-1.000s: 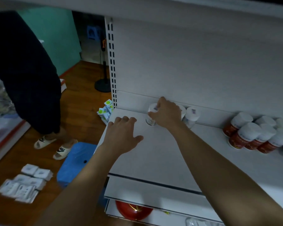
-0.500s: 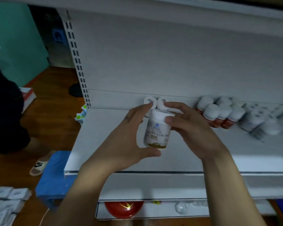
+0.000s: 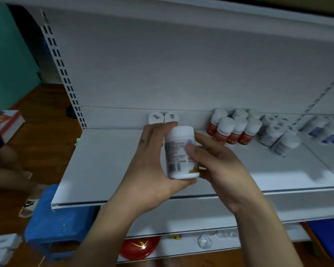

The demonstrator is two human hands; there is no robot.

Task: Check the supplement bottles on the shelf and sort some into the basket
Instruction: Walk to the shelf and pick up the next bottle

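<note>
Over the shelf (image 3: 108,160), one bottle (image 3: 178,151) is upright, wrapped by the left hand (image 3: 150,166) and pinched by the right hand (image 3: 220,166). Behind the grip stand two white bottles (image 3: 155,118); to its right, four red bottles (image 3: 225,130).

Label print on bottle (image 3: 175,157) unreadable; far-right bottles (image 3: 285,144) blurred.

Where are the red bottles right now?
Head view: the red bottles stand at the back of the shelf, right of the held bottle, with white bottles just to their right.
</note>
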